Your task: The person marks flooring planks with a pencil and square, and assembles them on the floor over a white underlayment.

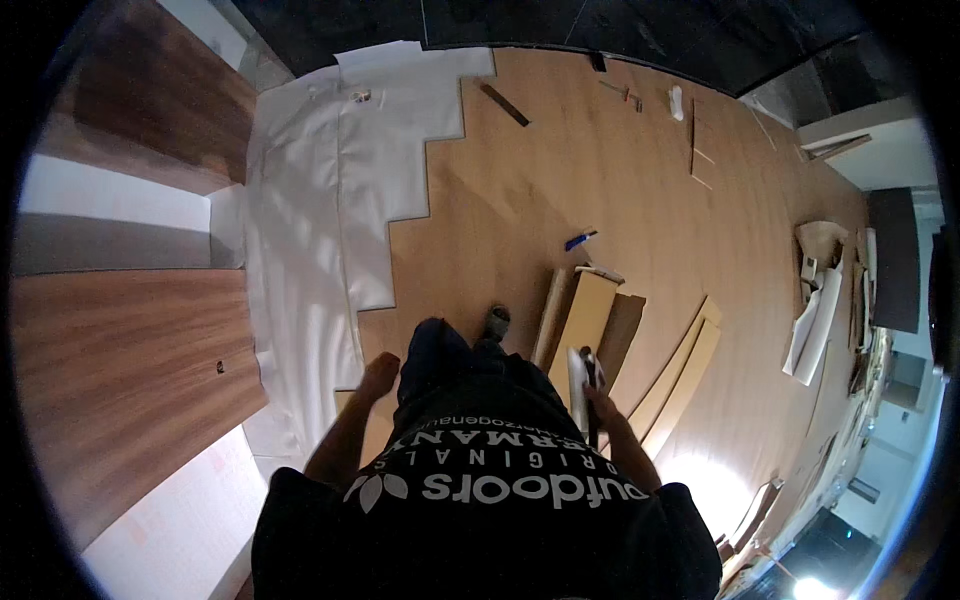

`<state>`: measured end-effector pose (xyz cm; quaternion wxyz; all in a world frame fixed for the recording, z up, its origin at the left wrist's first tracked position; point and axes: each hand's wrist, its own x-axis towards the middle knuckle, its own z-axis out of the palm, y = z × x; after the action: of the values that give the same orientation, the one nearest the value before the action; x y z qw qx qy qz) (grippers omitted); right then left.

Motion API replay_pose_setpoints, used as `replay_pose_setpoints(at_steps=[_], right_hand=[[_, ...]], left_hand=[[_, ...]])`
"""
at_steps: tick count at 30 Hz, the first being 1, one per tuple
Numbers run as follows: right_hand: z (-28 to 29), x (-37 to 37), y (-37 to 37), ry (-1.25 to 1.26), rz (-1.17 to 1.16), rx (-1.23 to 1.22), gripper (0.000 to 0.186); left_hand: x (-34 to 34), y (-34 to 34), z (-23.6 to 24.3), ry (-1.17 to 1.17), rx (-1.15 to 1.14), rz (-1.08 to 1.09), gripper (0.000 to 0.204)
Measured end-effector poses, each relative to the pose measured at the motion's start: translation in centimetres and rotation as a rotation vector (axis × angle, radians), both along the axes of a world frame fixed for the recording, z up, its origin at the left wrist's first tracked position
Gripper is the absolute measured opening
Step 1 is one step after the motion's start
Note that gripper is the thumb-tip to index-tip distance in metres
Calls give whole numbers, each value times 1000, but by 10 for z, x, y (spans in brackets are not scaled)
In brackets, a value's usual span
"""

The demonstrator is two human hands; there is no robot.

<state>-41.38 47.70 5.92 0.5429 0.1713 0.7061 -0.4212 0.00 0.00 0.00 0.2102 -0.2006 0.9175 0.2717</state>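
Wood-look flooring (pixel 510 190) covered the middle and right of the room, in front of the person and to both sides of the one visible shoe (pixel 496 322). One long cardboard carton (pixel 583 325) lay on it, ahead of the right hand (pixel 598 402), with a pale yellowish face in the middle and a browner flap along its right side. That hand grasped one white-and-dark object (pixel 584 375), held at the carton's near end as seen from above. On the other side, the left hand (pixel 381 373) hung near the flooring's left border; in this dim, bent view I could not tell whether it was clenched or relaxed, nor what lay inside the carton.

Two long tan strips (pixel 682 372) lay side by side, right of the carton. Farther out were one blue tool (pixel 580 240), one short dark strip (pixel 504 104), one red-and-metal tool (pixel 632 98) and one small white item (pixel 676 103).

The flooring's left edge ran in at least four steps against white underlay (pixel 300 220), which reached the wooden panels (pixel 130 340). Room to move stretched ahead, between that stepped edge and the blue tool, toward the dark wall (pixel 520 22).
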Motion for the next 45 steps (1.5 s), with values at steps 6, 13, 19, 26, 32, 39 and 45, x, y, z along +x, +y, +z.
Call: replay_pose_setpoints(at_steps=[6,13,19,26,32,39,45], right_hand=[[41,-159,-198,-143,467,-10,66],[10,-313,-325,186,922,162,61],[61,-403,-408,-4,439,-264,54],[-36,-593,-432,-103,508,-174,49],[-55,-794,-424,-438,478,-73,63],[80,-963,-494,-703,531,126,60],[41,-1074,-536,-579,612,56,53]], left_hand=[[-101,-25,13,93,120,491,23],[-327,-197,88,113,353,415,29],[-445,-288,146,197,425,46,40],[-622,-317,127,215,353,0,31],[-771,-254,118,-120,344,548,26],[-893,-222,200,-100,1077,968,28],[-1051,-297,158,-257,1077,658,30]])
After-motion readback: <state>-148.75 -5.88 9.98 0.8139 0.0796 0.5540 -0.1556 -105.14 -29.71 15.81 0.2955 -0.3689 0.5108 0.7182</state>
